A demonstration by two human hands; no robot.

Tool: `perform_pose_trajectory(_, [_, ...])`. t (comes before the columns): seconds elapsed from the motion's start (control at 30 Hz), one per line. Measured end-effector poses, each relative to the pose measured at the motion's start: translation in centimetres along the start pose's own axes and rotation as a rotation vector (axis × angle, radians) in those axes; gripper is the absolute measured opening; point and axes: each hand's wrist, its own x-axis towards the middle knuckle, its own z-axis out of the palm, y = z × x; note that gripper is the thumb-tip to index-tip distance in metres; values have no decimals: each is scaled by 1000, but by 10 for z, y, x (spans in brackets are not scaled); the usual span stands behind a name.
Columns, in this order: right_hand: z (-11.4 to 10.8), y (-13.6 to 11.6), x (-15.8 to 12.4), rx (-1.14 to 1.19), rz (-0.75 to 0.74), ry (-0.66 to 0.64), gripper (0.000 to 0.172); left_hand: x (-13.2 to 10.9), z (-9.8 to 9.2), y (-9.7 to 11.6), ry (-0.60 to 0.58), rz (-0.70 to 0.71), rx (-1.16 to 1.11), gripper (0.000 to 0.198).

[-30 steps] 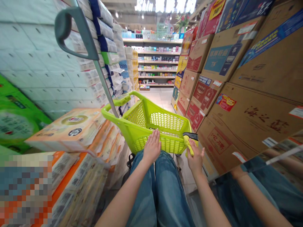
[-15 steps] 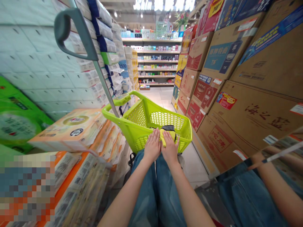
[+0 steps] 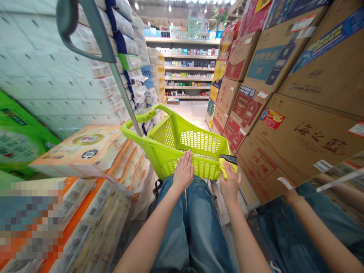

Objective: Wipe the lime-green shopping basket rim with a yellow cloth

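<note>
L hand (image 3: 183,171) flat, fingers spread; R hand (image 3: 229,188) half-closed, fingers up; both bare forearms (image 3: 149,227) angled fwd.

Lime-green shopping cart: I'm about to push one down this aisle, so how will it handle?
The lime-green shopping cart probably feels light for its size, since its basket is open plastic mesh. Its tall grey pole could make it tippy if yanked sideways. The small black caster suggests it may swing easily.

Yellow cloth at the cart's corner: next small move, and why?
Probably tip the yellow cloth inward with the right hand. It sits at the near right corner of the lime-green shopping cart, across the rim, with the fingers below it, so it isn't yet well inside.
</note>
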Motion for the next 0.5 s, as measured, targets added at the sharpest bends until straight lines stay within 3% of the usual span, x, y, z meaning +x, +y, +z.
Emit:
perform_pose_trajectory(0.07, [8,-26,1,-59,-1,-6,52,0,0,0,3,-5,-4,63])
perform_pose_trajectory(0.2, [25,-84,8,-34,-116,-156,52,0,-1,-1,-2,-1,-9,61])
perform_pose_trajectory(0.3, [35,-112,12,14,-154,-227,52,0,-2,-2,-21,27,-7,61])
perform_pose_trajectory(0.4, [36,-113,10,6,-198,-224,52,1,-4,-2,-22,28,4,61])
perform_pose_trajectory(0.5, [26,-88,3,-27,-257,-197,52,1,-5,0,-7,8,12,60])
